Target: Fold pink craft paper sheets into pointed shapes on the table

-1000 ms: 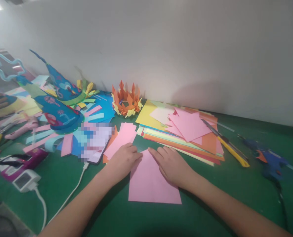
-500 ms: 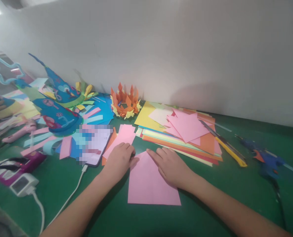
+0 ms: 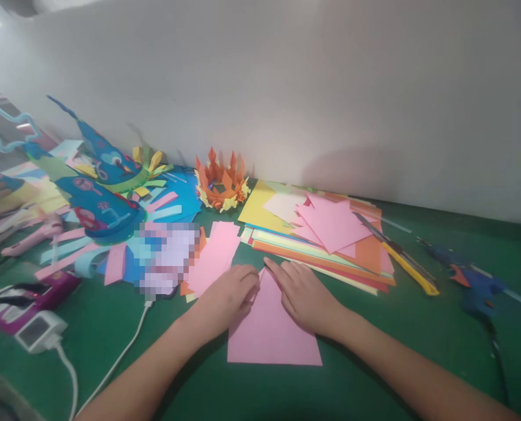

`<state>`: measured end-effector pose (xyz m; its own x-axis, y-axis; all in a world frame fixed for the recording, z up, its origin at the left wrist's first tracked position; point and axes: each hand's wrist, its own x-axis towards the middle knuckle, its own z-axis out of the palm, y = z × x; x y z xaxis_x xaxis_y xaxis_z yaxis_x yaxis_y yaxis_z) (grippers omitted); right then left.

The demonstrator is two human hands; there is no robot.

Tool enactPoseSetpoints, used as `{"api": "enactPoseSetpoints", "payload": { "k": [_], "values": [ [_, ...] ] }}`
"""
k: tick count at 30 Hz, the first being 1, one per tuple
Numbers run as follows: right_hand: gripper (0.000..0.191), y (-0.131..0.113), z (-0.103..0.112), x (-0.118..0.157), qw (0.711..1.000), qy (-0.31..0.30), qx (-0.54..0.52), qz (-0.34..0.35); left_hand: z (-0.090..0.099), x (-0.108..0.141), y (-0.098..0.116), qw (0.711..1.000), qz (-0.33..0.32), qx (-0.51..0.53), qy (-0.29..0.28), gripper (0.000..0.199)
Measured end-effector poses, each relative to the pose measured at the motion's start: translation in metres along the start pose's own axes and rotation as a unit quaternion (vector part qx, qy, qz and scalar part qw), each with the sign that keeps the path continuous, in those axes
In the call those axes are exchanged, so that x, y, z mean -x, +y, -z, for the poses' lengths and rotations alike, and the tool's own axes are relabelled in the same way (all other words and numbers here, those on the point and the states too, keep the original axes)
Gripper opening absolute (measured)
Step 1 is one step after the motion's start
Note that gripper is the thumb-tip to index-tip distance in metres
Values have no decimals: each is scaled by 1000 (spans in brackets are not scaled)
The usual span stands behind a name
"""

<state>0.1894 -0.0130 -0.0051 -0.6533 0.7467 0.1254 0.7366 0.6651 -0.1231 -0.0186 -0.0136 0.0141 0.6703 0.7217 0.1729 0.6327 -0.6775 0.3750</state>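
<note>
A sheet of pink paper (image 3: 272, 333) lies on the green table in front of me, its top end drawn to a point by folded edges. My left hand (image 3: 231, 295) is closed at the sheet's upper left edge, thumb and fingers pinching the paper there; the fingertips partly hide the fold. Across the upper right edge rests my right hand (image 3: 302, 292), its index finger stretched to the peak and the other fingers lying on the paper. The right thumb is mostly tucked out of sight.
Coloured paper sheets (image 3: 321, 257) are stacked behind my hands, with a yellow utility knife (image 3: 403, 263) on their right. Farther right lies a blue glue gun (image 3: 475, 280). An orange paper crown (image 3: 220, 184), blue cone hats (image 3: 106, 204), a phone and a charger (image 3: 41, 330) are left.
My left hand has moved right and inward, over the sheet's upper left edge towards the peak. The right hand stays almost where it was.
</note>
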Motion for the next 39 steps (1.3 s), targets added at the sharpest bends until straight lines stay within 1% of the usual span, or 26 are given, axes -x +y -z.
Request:
{"api": "enactPoseSetpoints", "payload": {
  "k": [3, 5, 7, 10, 13, 15, 20, 24, 29, 32, 35, 39],
  "values": [
    [53, 0, -1, 0, 1000, 4, -19, -8, 6, 0, 3, 1000, -19, 0, -24, 12],
    [51, 0, -1, 0, 999, 7, -32, -13, 11, -1, 4, 999, -25, -2, -32, 16],
    [48, 0, -1, 1, 999, 12, -41, -14, 14, -2, 4, 998, -38, -12, -42, 13],
    [44, 0, -1, 1, 998, 19, -51, -13, 14, -5, 2, 997, -52, -27, -48, 21],
    [40, 0, 1, 1, 998, 16, -52, -14, 10, -8, 0, 998, -44, -40, -23, 11],
    [40, 0, 2, 0, 999, 9, -43, -11, 8, -8, 0, 998, -39, -49, -12, 8],
    [46, 0, 1, 0, 1000, 4, -18, -2, 6, -5, -3, 998, -10, -55, -30, 3],
    [53, 2, -2, 0, 999, 15, -31, -2, 8, -1, -8, 998, -3, -41, -55, 7],
    [58, 6, -3, 0, 992, 53, -116, -9, 15, 1, -12, 995, 7, -10, -101, 20],
    [58, 8, -1, -1, 984, 66, -164, -12, 19, 3, -12, 993, 10, -23, -118, 25],
    [61, 8, 3, 0, 977, 69, -201, -20, 19, 5, -12, 993, 4, -59, -105, 27],
    [60, 9, 7, 1, 965, 75, -246, -48, 16, 2, -10, 995, -9, -77, -60, 31]
  ]
}}
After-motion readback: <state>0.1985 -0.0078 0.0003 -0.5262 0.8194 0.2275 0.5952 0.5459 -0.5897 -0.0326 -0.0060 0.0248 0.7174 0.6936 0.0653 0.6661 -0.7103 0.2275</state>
